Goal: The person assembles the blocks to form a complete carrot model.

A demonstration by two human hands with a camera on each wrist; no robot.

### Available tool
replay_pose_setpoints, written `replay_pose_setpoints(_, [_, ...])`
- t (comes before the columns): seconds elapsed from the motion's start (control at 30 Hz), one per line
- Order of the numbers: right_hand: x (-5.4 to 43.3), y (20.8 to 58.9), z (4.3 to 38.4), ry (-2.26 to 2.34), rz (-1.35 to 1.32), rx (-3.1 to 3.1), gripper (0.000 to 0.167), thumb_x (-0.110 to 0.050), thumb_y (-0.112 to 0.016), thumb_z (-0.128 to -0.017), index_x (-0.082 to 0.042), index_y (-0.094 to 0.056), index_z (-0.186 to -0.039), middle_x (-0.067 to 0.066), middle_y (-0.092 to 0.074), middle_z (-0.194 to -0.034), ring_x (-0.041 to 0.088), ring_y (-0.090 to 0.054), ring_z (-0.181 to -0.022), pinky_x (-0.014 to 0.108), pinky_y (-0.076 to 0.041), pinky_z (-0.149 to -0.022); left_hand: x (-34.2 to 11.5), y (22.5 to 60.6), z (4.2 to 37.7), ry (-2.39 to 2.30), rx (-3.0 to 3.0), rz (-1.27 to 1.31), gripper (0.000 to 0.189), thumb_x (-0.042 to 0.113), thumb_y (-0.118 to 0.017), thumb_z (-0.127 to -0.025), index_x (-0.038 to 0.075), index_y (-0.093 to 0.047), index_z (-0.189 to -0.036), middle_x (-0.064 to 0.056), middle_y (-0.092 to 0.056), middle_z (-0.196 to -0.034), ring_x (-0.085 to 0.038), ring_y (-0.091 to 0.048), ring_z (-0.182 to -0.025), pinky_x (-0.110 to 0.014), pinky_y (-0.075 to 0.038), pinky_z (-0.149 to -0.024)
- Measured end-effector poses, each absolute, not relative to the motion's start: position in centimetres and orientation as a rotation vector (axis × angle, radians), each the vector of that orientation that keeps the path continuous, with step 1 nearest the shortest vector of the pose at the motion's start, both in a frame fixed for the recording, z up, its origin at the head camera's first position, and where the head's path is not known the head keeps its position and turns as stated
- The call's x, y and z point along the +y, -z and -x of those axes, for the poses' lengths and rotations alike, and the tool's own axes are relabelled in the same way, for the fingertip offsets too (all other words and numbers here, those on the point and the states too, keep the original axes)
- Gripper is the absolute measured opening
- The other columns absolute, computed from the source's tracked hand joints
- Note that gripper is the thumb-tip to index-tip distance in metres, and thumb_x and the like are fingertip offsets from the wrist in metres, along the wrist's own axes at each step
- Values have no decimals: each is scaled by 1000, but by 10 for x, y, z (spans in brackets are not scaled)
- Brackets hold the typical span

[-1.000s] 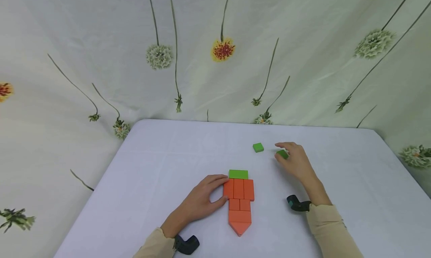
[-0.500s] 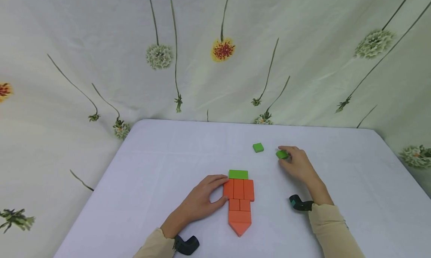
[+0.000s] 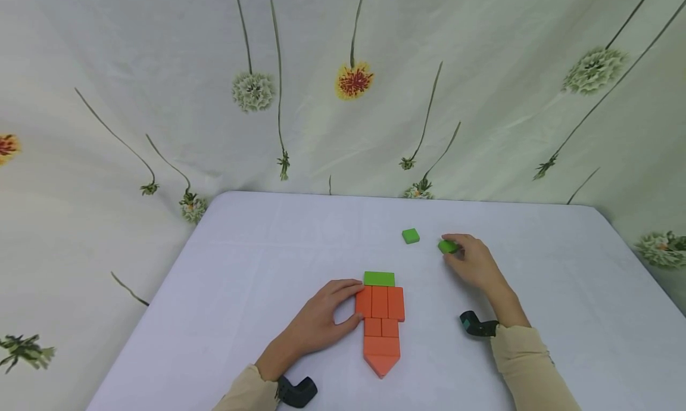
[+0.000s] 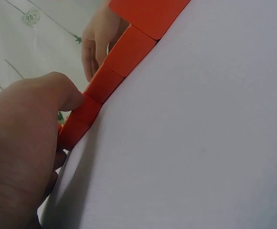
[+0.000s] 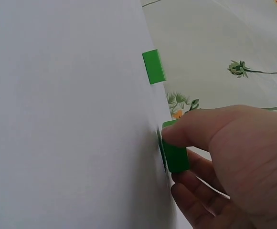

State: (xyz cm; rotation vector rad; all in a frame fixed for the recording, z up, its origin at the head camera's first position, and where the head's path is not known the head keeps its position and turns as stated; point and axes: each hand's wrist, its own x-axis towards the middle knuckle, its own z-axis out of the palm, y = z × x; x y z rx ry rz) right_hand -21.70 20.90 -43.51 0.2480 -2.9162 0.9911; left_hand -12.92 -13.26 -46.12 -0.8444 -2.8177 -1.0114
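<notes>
Orange blocks (image 3: pixel 379 302) lie flat against one another in the middle of the table, a pointed orange block (image 3: pixel 382 364) at the near end and a green rectangular block (image 3: pixel 379 278) at the far end. My left hand (image 3: pixel 320 317) rests at their left side, thumb and index fingertips touching the leftmost orange block (image 3: pixel 364 304). To the right and farther back, my right hand (image 3: pixel 474 264) pinches a small green block (image 3: pixel 447 246); in the right wrist view, the thumb lies on this green block (image 5: pixel 177 156), with fingers at its other side. Another small green block (image 3: pixel 411 236) lies to its left.
A white-covered table (image 3: pixel 278 238) spans the view, its far edge meeting a flower-printed cloth backdrop (image 3: pixel 311 131). A black wrist device sits on each forearm, on the left wrist (image 3: pixel 298 392) and the right wrist (image 3: pixel 477 324).
My right hand has shifted slightly right and nearer, and its fingers have closed on the small green block, which has turned a little. My left hand and the orange blocks have stayed put.
</notes>
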Motion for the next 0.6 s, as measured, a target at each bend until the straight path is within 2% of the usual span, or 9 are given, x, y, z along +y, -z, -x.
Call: replay_pose_setpoints(0.6, [196, 428, 216, -1072, -388, -2847, 43, 0, -64, -94, 2, -61, -137, 26, -59, -141, 43, -59, -124, 57, -54, -102, -132, 460, 129, 1003, -2816, 846, 51, 24, -75, -94, 11, -62, -142, -1, -59, -145, -19, -52, -138, -40, -48, -114])
